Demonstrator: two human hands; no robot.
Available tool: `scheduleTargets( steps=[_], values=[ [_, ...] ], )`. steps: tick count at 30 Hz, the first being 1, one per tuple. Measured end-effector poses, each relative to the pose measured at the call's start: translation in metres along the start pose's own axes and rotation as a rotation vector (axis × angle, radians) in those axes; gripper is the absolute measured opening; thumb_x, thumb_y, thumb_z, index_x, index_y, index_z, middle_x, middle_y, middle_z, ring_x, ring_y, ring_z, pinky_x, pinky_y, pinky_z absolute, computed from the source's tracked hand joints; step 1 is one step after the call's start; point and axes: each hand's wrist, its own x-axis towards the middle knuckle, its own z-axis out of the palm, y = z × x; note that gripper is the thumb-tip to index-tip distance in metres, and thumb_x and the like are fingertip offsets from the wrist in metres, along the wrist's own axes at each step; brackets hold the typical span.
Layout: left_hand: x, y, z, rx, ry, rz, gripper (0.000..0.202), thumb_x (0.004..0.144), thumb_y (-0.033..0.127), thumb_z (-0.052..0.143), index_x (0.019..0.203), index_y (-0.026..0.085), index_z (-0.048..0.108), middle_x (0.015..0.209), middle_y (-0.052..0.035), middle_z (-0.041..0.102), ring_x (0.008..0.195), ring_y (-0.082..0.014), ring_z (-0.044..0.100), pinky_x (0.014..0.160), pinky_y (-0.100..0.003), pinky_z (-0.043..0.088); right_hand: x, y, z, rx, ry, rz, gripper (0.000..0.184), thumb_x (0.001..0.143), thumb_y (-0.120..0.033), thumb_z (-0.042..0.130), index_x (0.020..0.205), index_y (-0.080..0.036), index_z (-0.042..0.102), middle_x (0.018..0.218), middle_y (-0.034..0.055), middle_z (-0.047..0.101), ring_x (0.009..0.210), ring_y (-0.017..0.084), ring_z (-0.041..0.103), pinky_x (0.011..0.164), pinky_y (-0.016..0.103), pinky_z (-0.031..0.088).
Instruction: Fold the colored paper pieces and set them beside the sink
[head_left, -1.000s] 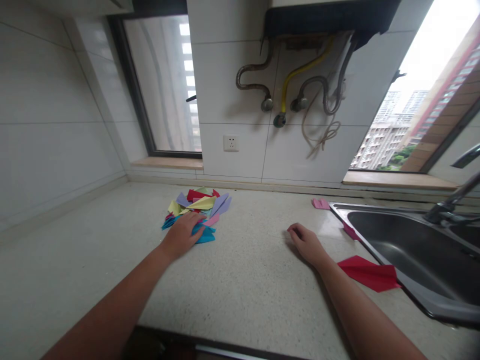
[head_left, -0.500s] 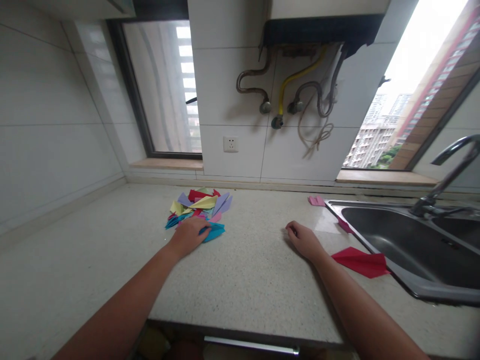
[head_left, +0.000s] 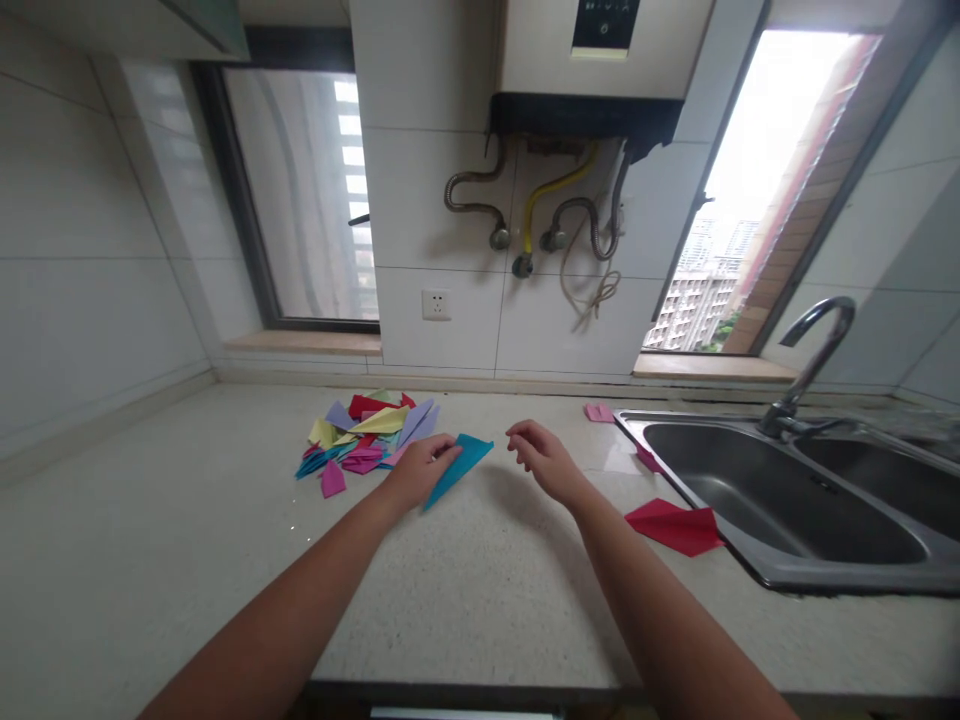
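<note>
Blue folded paper [head_left: 461, 468], one piece, pointed in outline: located at the centre of the frame, over the pale counter [head_left: 465, 610], its near edge pinched between the thumb and fingers of the left hand [head_left: 421, 472]; whether its lower tip touched the counter could not be told. Right hand [head_left: 546, 462], one: just right of the blue paper's upper corner, not touching it, fingers loosely curled with a gap before the thumb, nothing seen within. The two hands stood apart. Heap of folded papers [head_left: 390, 420], mixed colours, overlapping: left of centre, with a magenta piece [head_left: 332, 478] at its near side. Red folded paper [head_left: 675, 527], one: lower right, beside the steel sink [head_left: 840, 578]. Dark pink paper [head_left: 649, 458], small, at the sink's left rim; pale pink paper [head_left: 599, 412], small, near its upper left corner. Risks, as judged: thin paper gripped at one edge might have creased or swung out of line under too tight or uneven a pinch; a right-hand grasp off the corner might have bent it; a sleeveless forearm or stray draught might have sent the red or dark pink piece into the basin.
</note>
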Motion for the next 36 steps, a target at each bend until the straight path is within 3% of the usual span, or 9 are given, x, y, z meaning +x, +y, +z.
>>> scheduleTargets(
  steps=[5,10,15,18,20,25,36],
  values=[
    [0.006,-0.012,0.026,0.206,0.173,0.179,0.026,0.095,0.032,0.046,0.095,0.019,0.068,0.090,-0.0064,0.067,0.088,-0.0199,0.059,0.083,-0.035,0.045,0.006,0.028,0.017,0.142,0.092,0.015,0.031,0.089,-0.045,0.051,0.104,-0.020,0.061,0.094,0.0056,0.064,0.074,0.016,0.058,0.055,0.025,0.048],
    [0.003,-0.029,0.028,0.327,0.175,0.317,0.026,0.096,0.029,0.046,0.109,0.024,0.068,0.095,-0.0065,0.065,0.094,-0.0209,0.056,0.085,-0.039,0.046,-0.002,0.050,0.031,0.068,0.058,-0.018,0.030,0.090,-0.041,0.051,0.112,-0.022,0.060,0.098,0.0052,0.062,0.075,0.015,0.057,0.062,0.028,0.050],
    [0.006,-0.037,0.026,0.453,0.160,0.329,0.025,0.095,0.026,0.050,0.112,0.026,0.068,0.096,-0.0066,0.064,0.093,-0.0209,0.054,0.083,-0.038,0.046,-0.004,0.035,0.039,-0.108,0.099,-0.239,0.028,0.087,-0.032,0.060,0.114,-0.023,0.061,0.108,0.0096,0.056,0.089,0.019,0.056,0.074,0.034,0.050],
    [0.006,-0.036,0.030,0.508,0.124,0.334,0.026,0.095,0.028,0.049,0.113,0.027,0.068,0.097,-0.0065,0.065,0.092,-0.0209,0.053,0.081,-0.037,0.046,-0.006,0.025,0.042,-0.227,0.110,-0.367,0.026,0.088,-0.028,0.061,0.113,-0.024,0.062,0.106,0.0104,0.058,0.101,0.024,0.053,0.087,0.041,0.046],
    [0.004,-0.033,0.033,0.525,0.106,0.339,0.027,0.096,0.029,0.049,0.114,0.028,0.068,0.096,-0.0064,0.065,0.090,-0.0206,0.052,0.079,-0.037,0.046,-0.007,0.021,0.043,-0.280,0.085,-0.410,0.020,0.090,-0.027,0.058,0.109,-0.024,0.064,0.102,0.0096,0.060,0.098,0.024,0.053,0.088,0.042,0.044],
    [0.001,-0.027,0.036,0.528,0.092,0.340,0.028,0.096,0.030,0.048,0.116,0.029,0.067,0.096,-0.0069,0.064,0.090,-0.0203,0.052,0.078,-0.035,0.046,-0.008,0.020,0.041,-0.339,0.028,-0.424,0.015,0.093,-0.029,0.055,0.098,-0.023,0.067,0.094,0.0074,0.064,0.089,0.022,0.053,0.082,0.039,0.042],
    [0.000,-0.026,0.035,0.576,0.073,0.366,0.025,0.095,0.027,0.049,0.110,0.030,0.070,0.097,-0.0061,0.064,0.091,-0.0212,0.050,0.077,-0.035,0.044,-0.012,0.009,0.041,-0.350,-0.014,-0.377,0.013,0.092,-0.022,0.055,0.093,-0.024,0.067,0.100,0.0055,0.062,0.093,0.022,0.049,0.087,0.041,0.035]
  ],
)
